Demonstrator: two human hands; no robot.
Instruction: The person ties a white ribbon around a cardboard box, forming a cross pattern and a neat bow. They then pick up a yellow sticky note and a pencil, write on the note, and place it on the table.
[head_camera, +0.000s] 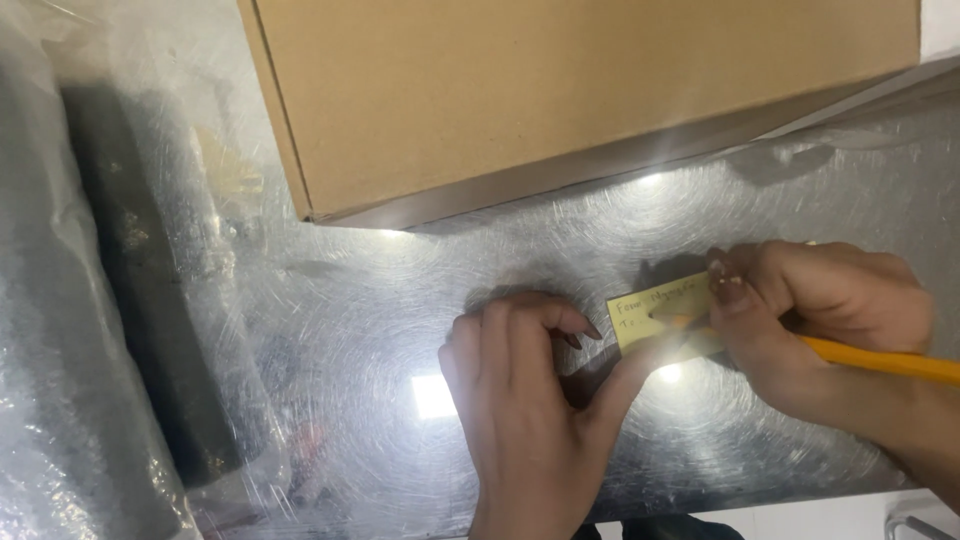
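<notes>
While a clear plastic-wrapped bundle (70, 330) lies at nine o'clock on the scratched metal tabletop (380, 300), the left hand (525, 400) pins a yellow sticky note (655, 315) with its thumb. At three o'clock, the right hand (815, 310) grips a yellow pencil (880, 360), tip on the note. A cardboard box (560, 90) sits at twelve.

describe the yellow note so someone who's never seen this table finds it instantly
Start at the big cardboard box on the scratched metal table; come toward the person's two hands. The small yellow sticky note lies flat between them, the left hand pinning it, the right hand writing on it with an orange pencil. It is the only yellow paper there.
</notes>
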